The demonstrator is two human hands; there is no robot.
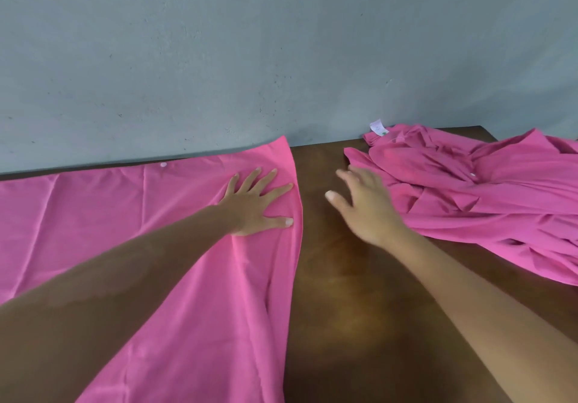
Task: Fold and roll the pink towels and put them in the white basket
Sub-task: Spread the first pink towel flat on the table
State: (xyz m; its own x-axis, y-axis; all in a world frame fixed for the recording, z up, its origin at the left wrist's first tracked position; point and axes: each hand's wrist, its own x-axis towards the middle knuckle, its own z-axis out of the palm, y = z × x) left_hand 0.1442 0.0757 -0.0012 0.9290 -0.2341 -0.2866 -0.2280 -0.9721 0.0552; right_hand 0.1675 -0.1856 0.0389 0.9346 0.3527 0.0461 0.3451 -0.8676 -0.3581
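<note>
A pink towel (131,215) lies spread flat over the left half of the brown table (337,293), its far edge against the wall. My left hand (255,204) presses flat on it near its right edge, fingers straight and spread. My right hand (364,202) hovers over bare wood between the two piles, fingers extended and blurred, holding nothing. A crumpled heap of pink towels (475,196) lies at the right, with a white label (377,126) at its far corner. No white basket is in view.
A grey concrete wall (250,58) rises directly behind the table. The table's far right corner (488,133) shows behind the crumpled heap. A strip of bare wood runs between the spread towel and the heap.
</note>
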